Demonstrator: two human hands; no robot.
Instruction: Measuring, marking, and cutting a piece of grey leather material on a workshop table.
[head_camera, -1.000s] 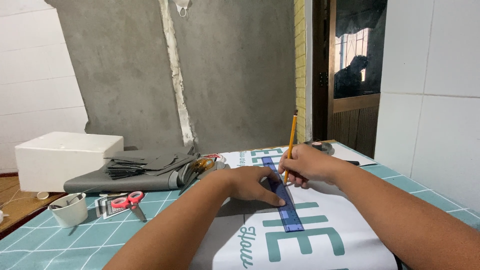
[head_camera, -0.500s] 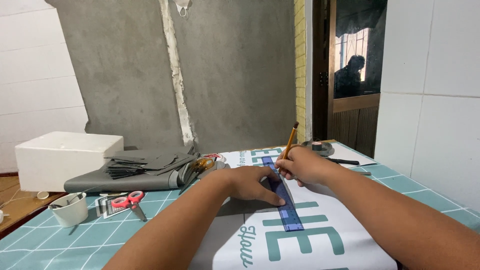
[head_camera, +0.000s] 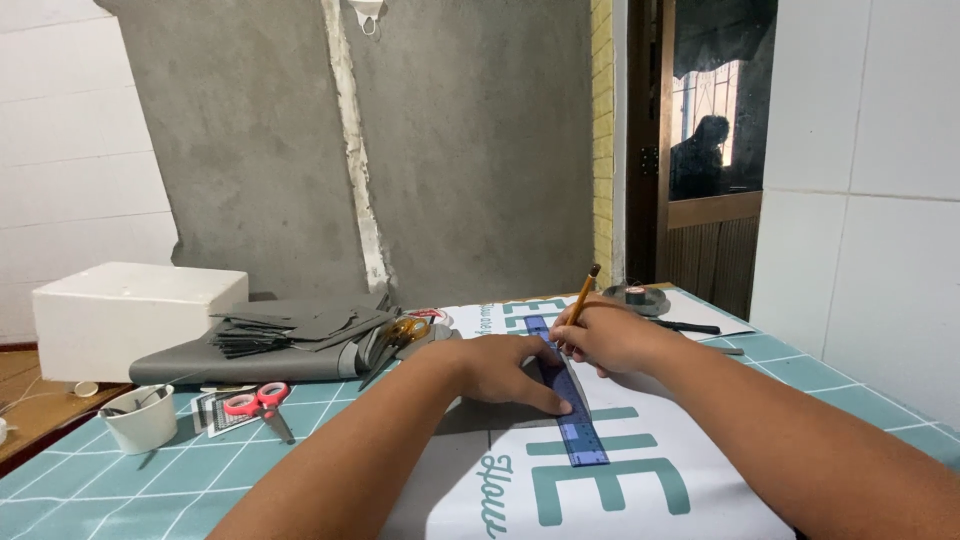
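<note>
Blue see-through ruler (head_camera: 567, 400), lying flat

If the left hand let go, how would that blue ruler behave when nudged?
The ruler looks thin, flat and see-through, so it is probably light and a bit flexible. It lies on a smooth printed sheet, so it would likely slide or pivot rather than roll. Only the left hand pins it, while the right hand holds a pencil beside its edge.
</note>
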